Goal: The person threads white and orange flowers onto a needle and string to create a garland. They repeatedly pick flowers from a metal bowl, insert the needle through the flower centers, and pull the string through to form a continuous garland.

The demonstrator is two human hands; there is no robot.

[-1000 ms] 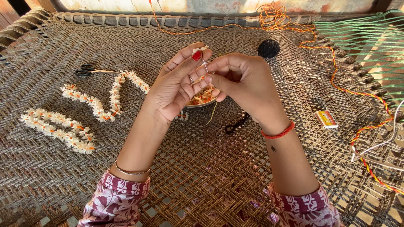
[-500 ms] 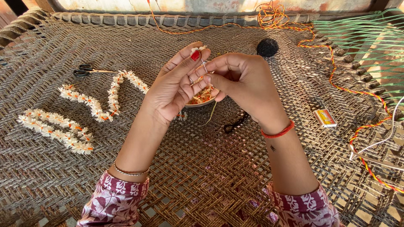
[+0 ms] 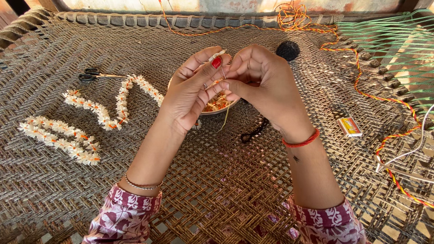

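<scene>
Head view: bowl (image 3: 212, 110) of blossoms sits under both hands. Left hand (image 3: 192, 92) pinches a white flower (image 3: 216, 55) at its fingertips; right hand (image 3: 260, 81) grips the needle (image 3: 223, 72) just beside. Best to pierce centrally, gently.

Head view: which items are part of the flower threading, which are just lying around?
In use: left hand, right hand, needle, small white flower, bowl of flowers, finished garland.

Lying about: scissors, black ball, small box, orange cord.
</scene>
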